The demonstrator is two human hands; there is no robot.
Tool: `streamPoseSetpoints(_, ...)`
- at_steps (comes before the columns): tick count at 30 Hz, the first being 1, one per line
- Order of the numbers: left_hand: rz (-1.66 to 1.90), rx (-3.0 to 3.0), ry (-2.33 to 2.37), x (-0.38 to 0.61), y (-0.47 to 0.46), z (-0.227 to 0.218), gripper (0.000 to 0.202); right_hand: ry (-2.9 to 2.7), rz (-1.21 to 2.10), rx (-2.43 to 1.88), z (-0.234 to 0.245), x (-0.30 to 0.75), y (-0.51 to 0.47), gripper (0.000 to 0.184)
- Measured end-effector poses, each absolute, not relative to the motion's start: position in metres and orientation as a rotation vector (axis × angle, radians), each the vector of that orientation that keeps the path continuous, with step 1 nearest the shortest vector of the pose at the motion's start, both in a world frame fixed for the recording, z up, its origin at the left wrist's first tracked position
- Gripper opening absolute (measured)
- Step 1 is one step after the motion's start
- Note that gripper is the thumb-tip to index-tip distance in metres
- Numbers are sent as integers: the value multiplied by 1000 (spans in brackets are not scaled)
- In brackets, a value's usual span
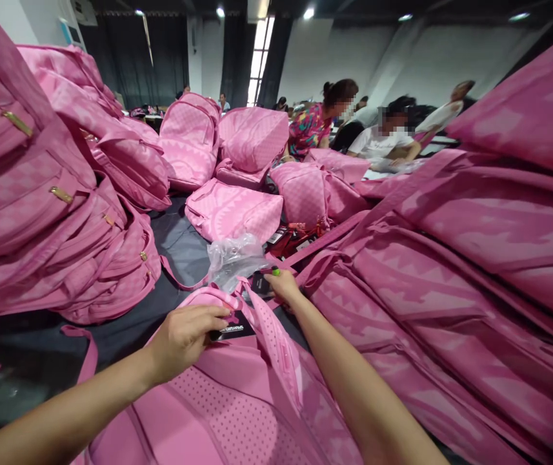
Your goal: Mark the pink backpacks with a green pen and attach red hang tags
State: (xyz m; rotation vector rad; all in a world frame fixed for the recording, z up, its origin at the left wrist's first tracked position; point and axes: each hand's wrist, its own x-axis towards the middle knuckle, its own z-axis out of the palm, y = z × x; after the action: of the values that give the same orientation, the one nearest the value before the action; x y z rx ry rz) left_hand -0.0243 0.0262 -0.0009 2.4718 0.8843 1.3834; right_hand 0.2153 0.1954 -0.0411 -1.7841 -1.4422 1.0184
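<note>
pink backpack in front of the wearer, dotted back panel facing up, lying on the dark surface. both hands on it or next to it: left hand pinching its top edge at a black printed label, thumb hidden; right hand just beyond, fingers closed on a small black tag, something green at a fingertip. crumpled clear plastic just past the backpack's top. red items right of the plastic. tall pile of pink backpacks at left, stacked pink backpacks at right. more farther back. then a person in a patterned top, a person in white, dark curtains.
</note>
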Motion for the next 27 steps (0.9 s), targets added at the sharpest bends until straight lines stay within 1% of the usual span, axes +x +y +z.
streamPoseSetpoints(2, 1429, 2641, 830, -31, 26, 1, 30, -1563, 877, -1808, -27, 209, 187, 3)
streamPoseSetpoints(3, 1442, 2691, 816, -33, 26, 2, 28, -1608, 865, -1783, -17, 208, 177, 2)
streamPoseSetpoints(4, 1449, 2726, 799, -35, 25, 3, 26, -1645, 933, -1724, -6, 209, 163, 9)
streamPoseSetpoints(5, 1452, 2749, 786, -36, 25, 4, 24, -1654, 1094, -1635, 6, 209, 148, 19)
streamPoseSetpoints(7, 1468, 2768, 751, -35, 25, 4, 22, -1657, 1576, -1381, 28, 209, 113, 40)
streamPoseSetpoints(9, 1481, 2769, 725, -30, 25, 3, 21, -1648, 1920, -1185, 43, 205, 82, 50)
streamPoseSetpoints(10, 1478, 2765, 717, -28, 25, 3, 22, -1637, 1980, -1143, 47, 201, 69, 50)
streamPoseSetpoints(11, 1462, 2761, 707, -26, 24, 3, 25, -1630, 1965, -1126, 47, 198, 59, 48)
streamPoseSetpoints(12, 1434, 2746, 706, -25, 23, 4, 28, -1633, 1881, -1129, 46, 195, 53, 46)
streamPoseSetpoints(14, 1353, 2631, 755, -25, 17, 5, 36, -1700, 1546, -1160, 40, 192, 47, 42)
streamPoseSetpoints(16, 1201, 2368, 841, -28, 9, 9, 45, -1845, 1171, -1178, 34, 192, 47, 40)
streamPoseSetpoints(18, 1079, 2010, 921, -31, 1, 12, 53, -1971, 977, -1171, 32, 192, 46, 36)
streamPoseSetpoints(19, 1032, 1873, 952, -31, -2, 13, 53, -1996, 979, -1165, 32, 190, 45, 33)
streamPoseSetpoints(20, 1005, 1779, 993, -30, -5, 13, 49, -1972, 1041, -1164, 34, 187, 42, 28)
streamPoseSetpoints(21, 1015, 1715, 1048, -27, -6, 13, 39, -1896, 1138, -1163, 35, 183, 39, 24)
streamPoseSetpoints(22, 1049, 1670, 1113, -24, -7, 13, 26, -1782, 1242, -1158, 36, 179, 34, 25)
streamPoseSetpoints(23, 1099, 1631, 1173, -21, -7, 13, 14, -1665, 1332, -1154, 36, 174, 29, 31)
streamPoseSetpoints(24, 1159, 1589, 1213, -18, -7, 13, 9, -1573, 1395, -1152, 36, 169, 25, 37)
streamPoseSetpoints(27, 1314, 1574, 1198, -17, -9, 13, 14, -1501, 1418, -1152, 30, 162, 18, 37)
